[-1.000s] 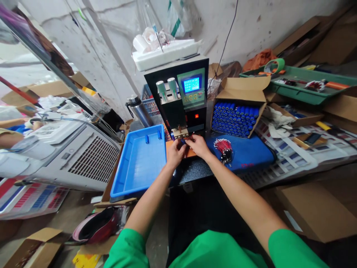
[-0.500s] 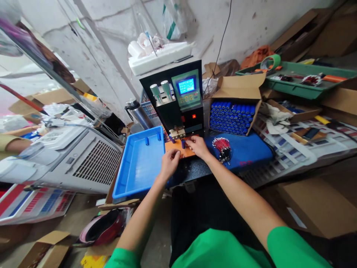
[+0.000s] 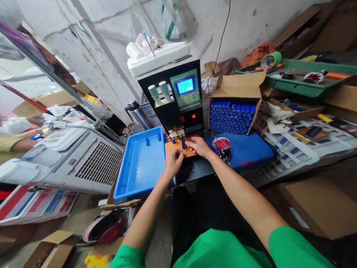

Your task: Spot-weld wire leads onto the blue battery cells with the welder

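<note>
At the foot of the black machine (image 3: 169,115), a blue cylinder (image 3: 183,144) stands on an orange plate (image 3: 170,146). Before the machine, the right hand (image 3: 198,146) has its fingers nearly together at the cylinder; I cannot tell whether they grip it. Also before the machine, the left hand (image 3: 173,163) curls its fingers close to the thumb, any hold too small to tell. Left of the machine sits a blue tray (image 3: 141,171); right of it, a carton (image 3: 241,82) and a wire bundle (image 3: 222,145).

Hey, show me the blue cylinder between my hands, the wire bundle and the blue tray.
Blue cylinder (image 3: 183,144), head view: middle of its side.
Wire bundle (image 3: 221,143), head view: its red wires.
Blue tray (image 3: 139,163), head view: its bare floor.
</note>
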Action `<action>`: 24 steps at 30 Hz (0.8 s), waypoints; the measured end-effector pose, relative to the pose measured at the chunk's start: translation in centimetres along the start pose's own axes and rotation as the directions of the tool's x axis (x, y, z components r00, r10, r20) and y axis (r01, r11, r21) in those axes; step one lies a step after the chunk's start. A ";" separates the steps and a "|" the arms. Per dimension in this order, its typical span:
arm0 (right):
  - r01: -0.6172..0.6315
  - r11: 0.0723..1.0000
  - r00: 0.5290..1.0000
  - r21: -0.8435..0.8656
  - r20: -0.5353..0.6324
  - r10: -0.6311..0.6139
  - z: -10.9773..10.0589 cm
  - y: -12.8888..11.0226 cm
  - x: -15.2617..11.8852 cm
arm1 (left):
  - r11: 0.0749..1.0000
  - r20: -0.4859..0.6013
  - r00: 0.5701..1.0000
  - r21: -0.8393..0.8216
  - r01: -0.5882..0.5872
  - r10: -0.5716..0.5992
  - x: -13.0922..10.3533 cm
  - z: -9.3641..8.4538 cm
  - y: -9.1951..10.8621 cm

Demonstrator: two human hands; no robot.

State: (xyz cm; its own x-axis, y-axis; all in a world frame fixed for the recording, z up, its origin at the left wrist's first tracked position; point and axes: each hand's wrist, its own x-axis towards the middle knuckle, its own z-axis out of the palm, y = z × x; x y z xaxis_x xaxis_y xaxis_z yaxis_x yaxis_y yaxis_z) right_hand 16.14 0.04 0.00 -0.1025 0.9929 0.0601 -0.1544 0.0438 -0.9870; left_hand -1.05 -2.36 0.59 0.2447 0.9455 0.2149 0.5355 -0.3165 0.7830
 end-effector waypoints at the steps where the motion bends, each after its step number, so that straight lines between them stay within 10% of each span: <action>1: -0.010 1.000 0.999 -0.007 0.041 0.011 -0.2 0.0 0.0 | 0.999 0.008 1.000 -0.038 -0.002 0.002 0.2 0.0 0.0; 9: 0.056 0.996 0.991 -0.066 0.122 -0.048 -0.4 0.6 0.2 | 0.995 0.012 1.000 -0.092 -0.025 0.026 1.4 0.7 -0.6; 15: 0.009 0.999 1.000 0.034 0.010 -0.009 -0.4 0.3 -0.1 | 0.992 -0.158 0.982 0.091 -0.087 0.101 1.9 0.0 -0.5; 24: 0.033 0.993 0.989 0.116 -0.145 -0.016 -0.2 0.4 -0.2 | 0.968 -0.088 0.983 0.210 -0.139 0.160 4.3 2.1 -0.7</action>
State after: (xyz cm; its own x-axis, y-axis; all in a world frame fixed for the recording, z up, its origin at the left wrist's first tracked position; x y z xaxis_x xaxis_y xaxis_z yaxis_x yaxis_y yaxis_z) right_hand 16.25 -0.10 -0.45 0.0437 0.9976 0.0532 -0.2708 0.0631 -0.9606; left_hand 1.33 1.77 -0.31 0.2555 0.8857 0.3877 0.6541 -0.4537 0.6052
